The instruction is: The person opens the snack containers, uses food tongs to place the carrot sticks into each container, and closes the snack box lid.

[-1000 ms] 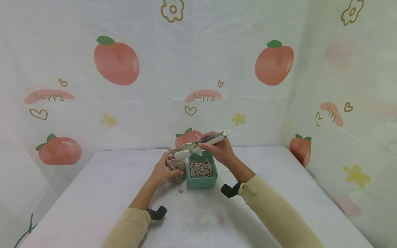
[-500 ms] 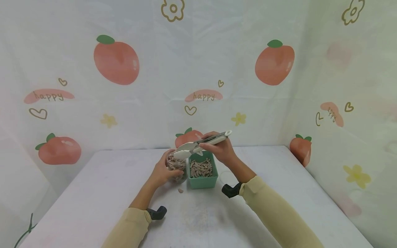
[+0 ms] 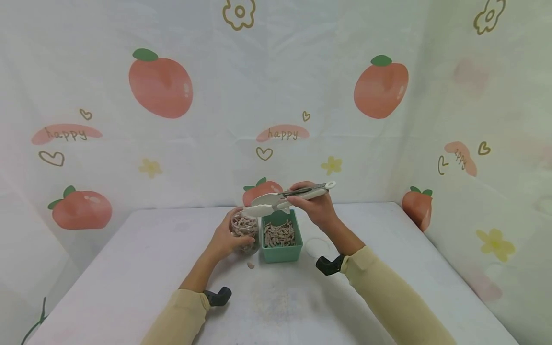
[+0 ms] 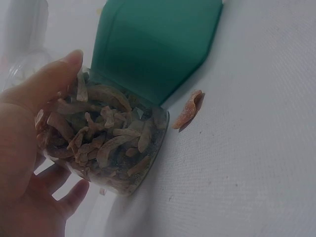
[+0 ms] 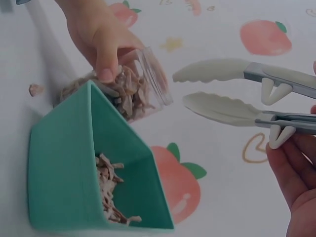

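My left hand [image 3: 225,238] grips a clear plastic jar [image 4: 106,133] round its side. Dried brownish strips [image 5: 129,94] fill much of the jar, and its mouth is uncovered. Above and beside that mouth, my right hand [image 3: 314,203] holds a pair of tongs [image 5: 227,94] with pale scalloped heads. The tongs' heads stand apart with nothing between them. Right beside the jar is a green rectangular box [image 3: 282,254], partly filled with the same kind of dried strips [image 3: 279,235].
One loose dried piece [image 4: 188,109] lies on the white tabletop [image 3: 276,306] in front of the jar. A clear round lid [image 3: 317,247] rests to the right of the green box. A patterned backdrop [image 3: 207,158] rises behind the table.
The tongs in my right hand have moved up and to the right, away from the jar's mouth. Strips that stuck up at the mouth now lie lower inside. My left hand stays put.
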